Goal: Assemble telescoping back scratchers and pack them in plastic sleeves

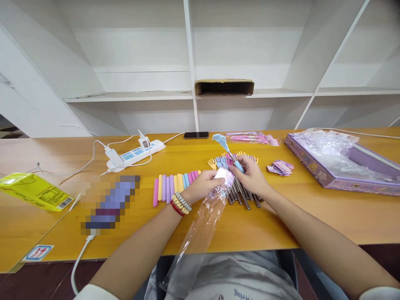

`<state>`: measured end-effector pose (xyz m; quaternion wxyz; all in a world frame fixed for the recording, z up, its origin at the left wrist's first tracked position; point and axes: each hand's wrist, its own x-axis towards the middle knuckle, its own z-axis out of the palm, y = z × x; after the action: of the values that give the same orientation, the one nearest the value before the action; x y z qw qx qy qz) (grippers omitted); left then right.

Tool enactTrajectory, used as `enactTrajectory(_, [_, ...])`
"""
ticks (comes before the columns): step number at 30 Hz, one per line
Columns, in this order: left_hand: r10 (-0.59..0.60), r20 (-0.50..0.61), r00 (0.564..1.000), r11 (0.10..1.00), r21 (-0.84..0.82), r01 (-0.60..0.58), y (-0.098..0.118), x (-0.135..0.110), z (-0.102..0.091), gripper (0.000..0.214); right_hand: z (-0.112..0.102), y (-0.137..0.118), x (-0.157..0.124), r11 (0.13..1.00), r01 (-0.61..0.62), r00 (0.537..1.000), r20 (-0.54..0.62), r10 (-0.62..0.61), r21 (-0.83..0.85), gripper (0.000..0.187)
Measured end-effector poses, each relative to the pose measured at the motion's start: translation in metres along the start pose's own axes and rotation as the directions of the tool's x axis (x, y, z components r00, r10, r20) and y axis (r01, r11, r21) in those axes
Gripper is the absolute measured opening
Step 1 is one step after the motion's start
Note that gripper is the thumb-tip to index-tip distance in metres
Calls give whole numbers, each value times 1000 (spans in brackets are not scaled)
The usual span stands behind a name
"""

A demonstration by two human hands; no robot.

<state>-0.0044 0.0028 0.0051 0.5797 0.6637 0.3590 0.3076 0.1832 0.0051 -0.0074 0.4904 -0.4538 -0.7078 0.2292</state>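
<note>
My right hand (250,173) is closed round a light blue back scratcher (222,143), its claw-shaped head tilted up to the left. In my left hand (204,183) is a long clear plastic bag (203,225), pinched near its top with a shiny printed card (225,176). The bag hangs down over the table edge to my lap. Beneath my hands lie several metal rods with coloured claw heads (212,163), partly hidden. Left of them, pink, yellow, purple and blue handle tubes (168,187) form a row, partly covered by my left hand.
A purple box (331,179) full of clear bags stands at right, near small printed cards (281,167). Pink packaged pieces (253,138) and a black phone (196,135) lie at the back. At left are a power strip (134,155), a blurred-out device (112,202) and a yellow packet (37,191).
</note>
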Motion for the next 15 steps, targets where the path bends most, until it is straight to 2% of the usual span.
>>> enactTrajectory(2, [-7, -11, 1000, 1000, -6, 7, -1, 0, 1, 22, 0, 0, 0, 1000, -3, 999, 36, 3, -15, 20])
enactTrajectory(6, [24, -128, 992, 998, -62, -32, -6, -1, 5, 50, 2, 1, -1, 999, -28, 998, 60, 26, 28, 17])
enactTrajectory(9, [86, -136, 987, 994, -57, -95, -8, -1, 6, 43, 4, 1, 1, 981, -106, 993, 62, 97, 165, 20])
enactTrajectory(12, [107, -117, 987, 994, -15, -110, -7, -2, 7, 28, 3, -2, 4, 866, -288, 958, 141, 252, 409, 26])
enactTrajectory(15, [100, -95, 991, 993, 80, -92, -4, -3, 6, 20, 3, -5, 6, 743, -398, 917, 207, 341, 539, 31])
